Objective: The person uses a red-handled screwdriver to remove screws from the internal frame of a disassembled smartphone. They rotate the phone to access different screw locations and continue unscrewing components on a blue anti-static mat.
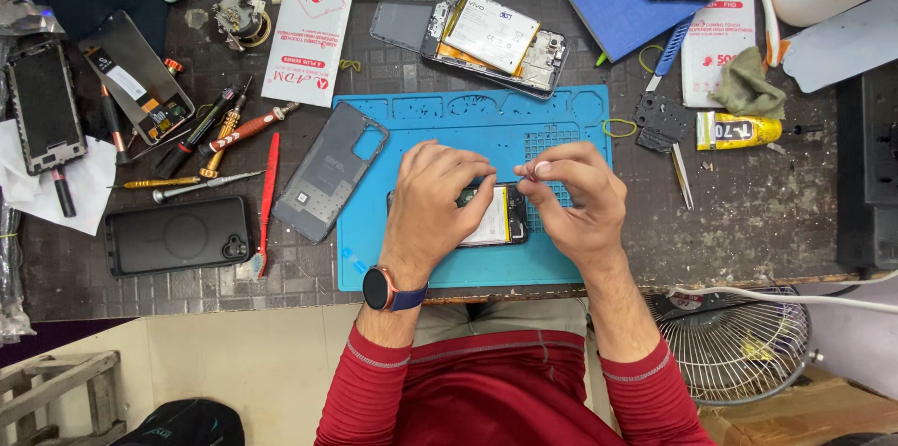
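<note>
Red sleeves are lying nearest the camera, both forearms reaching forward over the near edge of the worktop. A watch is sitting on the left wrist. Left hand is arching palm down over the blue mat, its fingers curling down onto the phone and pressing its left part. Right hand is hovering just above the phone's right end, thumb and forefinger pinching together at the tips; whether anything small is sitting between them cannot be told. Neither hand is lifting the phone.

That phone is lying flat, opened, on the near half of the mat, between and under the two hands, with its battery partly showing between them.

At the mat's left edge a grey back cover is lying tilted, well apart from the left hand. Beyond the mat's far edge another opened phone is resting with its battery exposed. Screwdrivers are lying scattered toward the worktop's left side, with a black case near the near-left edge. A yellow glue tube is lying right of the mat.
</note>
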